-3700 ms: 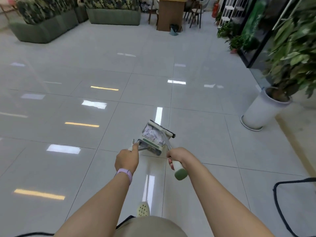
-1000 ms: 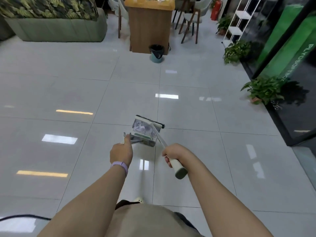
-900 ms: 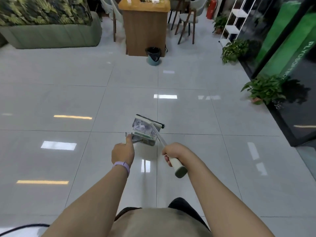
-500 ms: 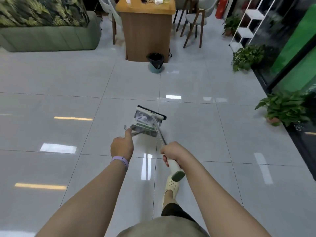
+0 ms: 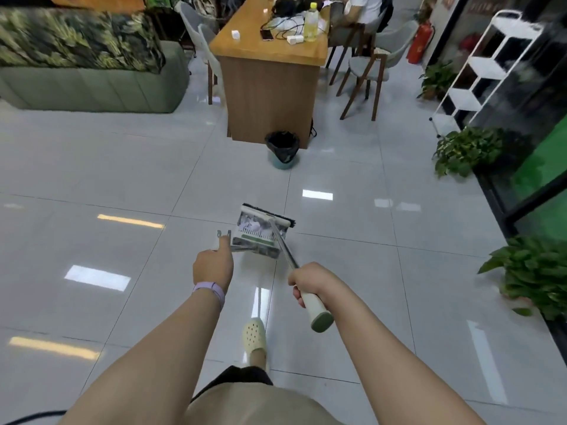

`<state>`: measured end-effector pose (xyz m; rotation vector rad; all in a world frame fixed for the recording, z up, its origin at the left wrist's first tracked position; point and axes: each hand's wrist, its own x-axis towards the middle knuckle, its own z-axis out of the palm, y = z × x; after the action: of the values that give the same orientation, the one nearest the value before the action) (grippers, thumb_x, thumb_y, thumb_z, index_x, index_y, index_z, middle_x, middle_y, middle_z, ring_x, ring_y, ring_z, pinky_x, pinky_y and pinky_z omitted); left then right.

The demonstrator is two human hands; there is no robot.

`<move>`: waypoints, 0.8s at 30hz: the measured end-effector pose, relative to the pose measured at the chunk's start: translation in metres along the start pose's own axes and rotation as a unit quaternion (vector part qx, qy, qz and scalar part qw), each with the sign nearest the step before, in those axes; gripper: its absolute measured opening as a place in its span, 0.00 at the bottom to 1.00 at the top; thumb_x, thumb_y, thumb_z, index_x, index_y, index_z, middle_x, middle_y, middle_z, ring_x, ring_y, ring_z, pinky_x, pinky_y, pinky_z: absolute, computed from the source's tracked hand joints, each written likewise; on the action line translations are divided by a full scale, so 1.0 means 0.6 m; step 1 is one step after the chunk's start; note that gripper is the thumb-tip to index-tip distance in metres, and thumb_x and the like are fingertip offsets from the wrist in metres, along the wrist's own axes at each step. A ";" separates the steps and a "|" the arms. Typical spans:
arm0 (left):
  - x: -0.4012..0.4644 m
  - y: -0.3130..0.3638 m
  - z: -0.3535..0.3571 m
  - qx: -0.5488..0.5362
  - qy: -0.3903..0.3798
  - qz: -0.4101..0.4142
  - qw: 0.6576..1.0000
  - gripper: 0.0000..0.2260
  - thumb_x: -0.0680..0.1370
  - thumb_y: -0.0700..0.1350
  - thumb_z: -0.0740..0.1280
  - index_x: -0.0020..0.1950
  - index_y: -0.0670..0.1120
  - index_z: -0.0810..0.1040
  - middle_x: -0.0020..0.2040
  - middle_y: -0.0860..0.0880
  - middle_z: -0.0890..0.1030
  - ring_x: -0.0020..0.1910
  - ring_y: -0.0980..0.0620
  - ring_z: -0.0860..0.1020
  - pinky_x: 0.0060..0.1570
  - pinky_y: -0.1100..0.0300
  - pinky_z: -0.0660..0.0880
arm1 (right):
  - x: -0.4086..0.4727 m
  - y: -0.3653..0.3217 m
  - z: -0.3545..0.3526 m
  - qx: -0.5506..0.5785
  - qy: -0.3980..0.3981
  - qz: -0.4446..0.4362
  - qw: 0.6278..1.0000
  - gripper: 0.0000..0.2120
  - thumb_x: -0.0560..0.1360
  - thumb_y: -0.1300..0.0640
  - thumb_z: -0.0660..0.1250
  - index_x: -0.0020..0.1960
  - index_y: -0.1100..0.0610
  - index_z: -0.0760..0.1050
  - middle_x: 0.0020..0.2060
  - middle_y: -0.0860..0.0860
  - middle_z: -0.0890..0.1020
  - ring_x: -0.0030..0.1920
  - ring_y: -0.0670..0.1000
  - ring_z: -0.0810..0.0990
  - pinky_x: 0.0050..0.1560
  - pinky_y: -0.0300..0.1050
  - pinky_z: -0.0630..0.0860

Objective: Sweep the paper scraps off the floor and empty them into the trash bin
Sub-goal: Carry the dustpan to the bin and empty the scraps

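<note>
Since half a second ago I have walked forward: the trash bin (image 5: 281, 150) now sits larger and nearer the middle of the frame, and more of the wooden desk (image 5: 270, 75) behind it shows.

Lowest in the frame I see a pale shoe (image 5: 254, 335) on the glossy floor tiles (image 5: 92, 185). Above it, my left hand (image 5: 213, 266), with a lilac wristband (image 5: 210, 291), is clenched round the handle of the dustpan (image 5: 259, 240), thumb pointing forward. My right hand (image 5: 310, 279) grasps the cream grip of the broom (image 5: 283, 240), whose metal shaft runs up and left to the black-bristled head lying across the dustpan's far edge. The paper scraps (image 5: 253, 223) lie inside the dustpan, held above the floor near the centre of the frame.

Farther on, the bin with its black liner stands against the foot of the desk, well apart from the dustpan. A bottle (image 5: 311, 23) stands on the desk. At upper left is a green sofa (image 5: 92, 84); potted plants (image 5: 466, 150) line the right side.
</note>
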<state>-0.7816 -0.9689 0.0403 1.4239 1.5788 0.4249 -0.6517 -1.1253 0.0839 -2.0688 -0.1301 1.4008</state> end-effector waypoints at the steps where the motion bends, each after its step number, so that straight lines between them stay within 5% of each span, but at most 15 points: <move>1: 0.031 0.024 0.020 0.006 -0.003 0.001 1.000 0.30 0.76 0.68 0.59 0.31 0.42 0.68 0.30 0.45 0.71 0.30 0.44 0.69 0.33 0.57 0.66 | 0.031 -0.025 -0.016 0.000 0.001 0.002 1.000 0.07 0.75 0.64 0.61 0.51 0.64 0.74 0.25 0.55 0.77 0.25 0.52 0.73 0.30 0.43 0.74; 8: 0.275 0.208 0.156 0.022 -0.036 -0.003 0.999 0.23 0.72 0.60 0.68 0.30 0.42 0.71 0.29 0.45 0.73 0.30 0.44 0.71 0.33 0.56 0.71 | 0.236 -0.241 -0.125 0.014 0.004 0.014 1.000 0.04 0.75 0.64 0.61 0.48 0.63 0.73 0.23 0.54 0.74 0.22 0.52 0.71 0.27 0.41 0.71; 24: 0.648 0.625 0.395 0.055 0.003 0.054 0.997 0.22 0.77 0.58 0.67 0.39 0.39 0.77 0.35 0.44 0.78 0.35 0.42 0.76 0.33 0.56 0.71 | 0.571 -0.638 -0.398 0.048 -0.011 -0.042 0.998 0.01 0.75 0.66 0.61 0.47 0.63 0.70 0.19 0.54 0.73 0.18 0.51 0.68 0.23 0.38 0.69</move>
<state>-0.3286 -0.5913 0.0527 1.5992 1.5551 0.4124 -0.1993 -0.7842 0.0742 -1.9482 -0.1548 1.3526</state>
